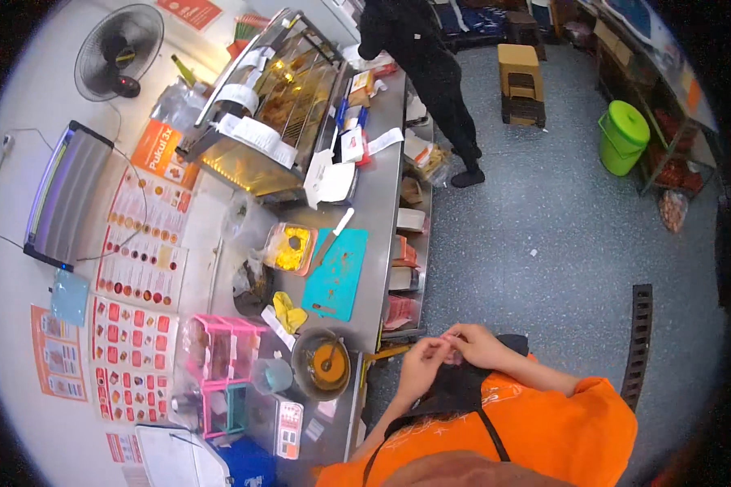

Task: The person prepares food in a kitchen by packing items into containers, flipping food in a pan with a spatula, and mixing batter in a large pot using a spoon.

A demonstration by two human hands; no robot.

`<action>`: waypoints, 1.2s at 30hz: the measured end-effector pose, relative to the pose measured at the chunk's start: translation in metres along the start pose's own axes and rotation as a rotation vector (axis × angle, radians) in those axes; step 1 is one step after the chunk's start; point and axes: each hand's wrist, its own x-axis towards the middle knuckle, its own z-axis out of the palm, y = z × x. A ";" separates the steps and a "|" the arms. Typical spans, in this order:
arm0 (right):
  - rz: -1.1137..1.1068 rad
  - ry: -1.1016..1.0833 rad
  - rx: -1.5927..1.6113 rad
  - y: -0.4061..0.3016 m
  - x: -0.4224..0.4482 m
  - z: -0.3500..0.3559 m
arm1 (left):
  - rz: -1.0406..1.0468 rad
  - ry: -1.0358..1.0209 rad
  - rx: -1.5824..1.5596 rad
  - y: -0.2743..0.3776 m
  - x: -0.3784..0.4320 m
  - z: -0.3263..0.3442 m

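Observation:
My left hand (pixel 423 365) and my right hand (pixel 472 344) meet in front of my black apron, their fingertips close together. Something small and pinkish seems to lie between or under the fingers; what it is cannot be made out. Left of my hands, on the steel counter, stands a metal bowl (pixel 300 375) of orange sauce with a ladle in it. Farther along lies a turquoise cutting board (pixel 351 268) with brown crumbs, a white-handled knife (pixel 325 248) across its edge. Beside it sits a plastic tub of yellow food (pixel 293 246).
A glass food warmer (pixel 262 152) stands on the counter beyond the board. Someone in black (pixel 432 67) stands at the far end. A lidded green bucket (pixel 624 137) and a yellow stool (pixel 519 67) are on the floor. Pink organizer shelves (pixel 210 385) stand by the wall.

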 end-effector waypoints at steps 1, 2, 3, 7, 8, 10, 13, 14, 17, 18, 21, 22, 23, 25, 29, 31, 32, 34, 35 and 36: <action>-0.236 0.095 -0.106 0.011 -0.004 0.000 | -0.172 0.070 -0.159 0.001 0.001 0.007; -0.354 0.141 -0.157 0.020 -0.009 -0.003 | -0.175 0.066 -0.158 0.002 0.002 0.013; -0.469 0.194 -0.208 0.030 -0.015 -0.004 | -0.200 0.033 -0.076 0.005 0.008 0.015; -0.252 0.203 -0.172 -0.006 -0.051 -0.027 | -0.276 -0.100 -0.071 -0.004 0.007 0.019; -0.242 0.221 -0.239 -0.005 -0.056 -0.032 | -0.301 -0.149 -0.035 -0.003 0.008 0.021; -0.221 0.217 -0.248 -0.001 -0.062 -0.040 | -0.286 -0.150 -0.065 -0.007 0.007 0.027; -0.178 0.231 -0.254 -0.002 -0.072 -0.047 | -0.309 -0.200 -0.147 -0.010 0.006 0.035; -0.166 0.246 -0.250 -0.004 -0.074 -0.049 | -0.341 -0.243 -0.191 -0.009 0.008 0.036; -0.516 0.486 -0.436 0.000 -0.079 -0.043 | -0.412 -0.238 -0.161 -0.001 0.004 0.037; -0.518 0.482 -0.440 -0.001 -0.082 -0.042 | -0.409 -0.235 -0.164 -0.004 0.003 0.039; -0.528 0.549 -0.866 -0.004 -0.092 -0.041 | -0.417 -0.193 -0.197 -0.015 -0.007 0.044; -0.439 0.382 -0.773 -0.002 -0.091 -0.041 | -0.404 -0.184 -0.187 -0.018 -0.009 0.047; -0.344 0.222 -0.678 0.001 -0.091 -0.041 | -0.392 -0.181 -0.178 -0.017 -0.009 0.051; -0.282 0.172 -0.619 0.012 -0.085 -0.039 | -0.399 -0.194 -0.177 -0.011 -0.011 0.059; -0.293 0.041 -0.554 0.025 -0.074 -0.044 | -0.399 -0.166 -0.134 -0.026 -0.018 0.067; -0.327 0.030 -0.584 0.030 -0.069 -0.046 | -0.383 -0.154 -0.244 -0.027 -0.020 0.067; -0.366 0.020 -0.604 0.030 -0.067 -0.046 | -0.369 -0.140 -0.343 -0.025 -0.021 0.066; -0.358 0.021 -0.620 0.025 -0.065 -0.045 | -0.364 -0.105 -0.427 -0.022 -0.022 0.067; -0.358 0.031 -0.632 0.020 -0.063 -0.043 | -0.355 -0.075 -0.499 -0.021 -0.022 0.066; -0.360 0.027 -0.638 0.015 -0.063 -0.040 | -0.350 -0.071 -0.504 -0.024 -0.023 0.063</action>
